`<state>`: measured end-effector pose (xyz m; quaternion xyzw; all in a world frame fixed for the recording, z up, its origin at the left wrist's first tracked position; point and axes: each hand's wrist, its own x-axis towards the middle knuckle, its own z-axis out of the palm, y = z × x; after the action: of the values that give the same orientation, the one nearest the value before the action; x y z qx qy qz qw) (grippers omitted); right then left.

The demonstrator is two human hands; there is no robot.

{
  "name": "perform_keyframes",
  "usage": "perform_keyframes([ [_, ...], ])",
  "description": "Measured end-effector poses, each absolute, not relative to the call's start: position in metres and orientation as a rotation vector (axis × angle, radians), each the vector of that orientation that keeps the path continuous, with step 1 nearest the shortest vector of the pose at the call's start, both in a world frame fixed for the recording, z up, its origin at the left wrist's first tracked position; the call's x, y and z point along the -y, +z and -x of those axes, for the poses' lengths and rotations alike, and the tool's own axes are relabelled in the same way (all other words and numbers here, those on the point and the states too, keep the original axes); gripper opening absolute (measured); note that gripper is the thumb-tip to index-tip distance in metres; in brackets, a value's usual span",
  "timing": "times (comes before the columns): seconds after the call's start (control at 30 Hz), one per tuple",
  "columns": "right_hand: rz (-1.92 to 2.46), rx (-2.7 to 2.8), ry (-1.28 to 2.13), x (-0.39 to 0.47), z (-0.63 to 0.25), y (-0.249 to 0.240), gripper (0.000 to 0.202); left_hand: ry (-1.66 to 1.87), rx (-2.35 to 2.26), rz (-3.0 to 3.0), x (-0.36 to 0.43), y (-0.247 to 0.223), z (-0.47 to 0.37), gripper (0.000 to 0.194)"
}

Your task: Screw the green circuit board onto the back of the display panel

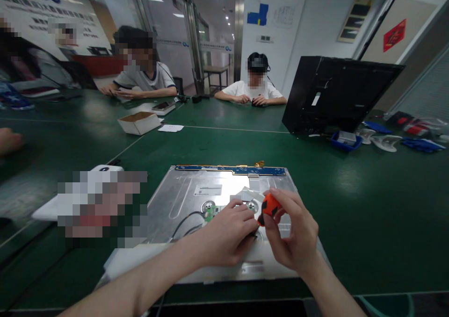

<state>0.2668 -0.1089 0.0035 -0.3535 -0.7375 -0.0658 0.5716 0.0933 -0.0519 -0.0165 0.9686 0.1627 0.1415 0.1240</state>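
A flat metal display panel lies in front of me, a blue circuit strip along its far edge. My right hand pinches the orange-and-black handle of a screwdriver above the panel, right of centre. The screwdriver's tip is hidden. Close beside it, my left hand rests over the panel with curled fingers; whatever they grip is out of sight. Just left of those fingers shows a small green circuit board, with black cables running toward the near left.
Two people sit across the green table; another person is at far left. A black monitor stands at back right near a blue tray. An open carton sits at back left. Pixelated items lie left of the panel.
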Motion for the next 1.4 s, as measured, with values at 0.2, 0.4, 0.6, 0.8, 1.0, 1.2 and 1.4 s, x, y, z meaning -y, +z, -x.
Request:
perform_keyframes([
  [0.2, 0.790, 1.716, -0.189, 0.1068, -0.2678, 0.0015, 0.049, 0.420, -0.496, -2.826, 0.0527, -0.0183, -0.0932, 0.014],
  [0.4, 0.817, 1.704, -0.198, 0.1073, -0.2670, 0.0047, 0.044, 0.418, -0.479, -2.835, 0.0518, -0.0191, -0.0935, 0.016],
  [0.6, 0.815, 1.752, -0.149, 0.1093, -0.2674, 0.0035, 0.053, 0.407, -0.485, -2.829, 0.0521, -0.0181, -0.0938, 0.013],
  [0.8, 0.804, 1.717, -0.132, 0.1075, -0.2683, -0.0020, 0.053, 0.391, -0.500, -2.841, 0.0526, -0.0172, -0.0937, 0.014],
  [1.0, 0.787, 1.697, -0.204, 0.1063, -0.2675, 0.0024, 0.047, 0.418, -0.485, -2.828, 0.0521, -0.0192, -0.0937, 0.015],
  [1.2, 0.840, 1.709, -0.190, 0.1082, -0.2666, 0.0064, 0.046, 0.425, -0.477, -2.837, 0.0522, -0.0198, -0.0933, 0.015],
  [1.4, 0.852, 1.727, -0.163, 0.1090, -0.2675, 0.0034, 0.049, 0.392, -0.483, -2.827, 0.0533, -0.0156, -0.0934, 0.014],
])
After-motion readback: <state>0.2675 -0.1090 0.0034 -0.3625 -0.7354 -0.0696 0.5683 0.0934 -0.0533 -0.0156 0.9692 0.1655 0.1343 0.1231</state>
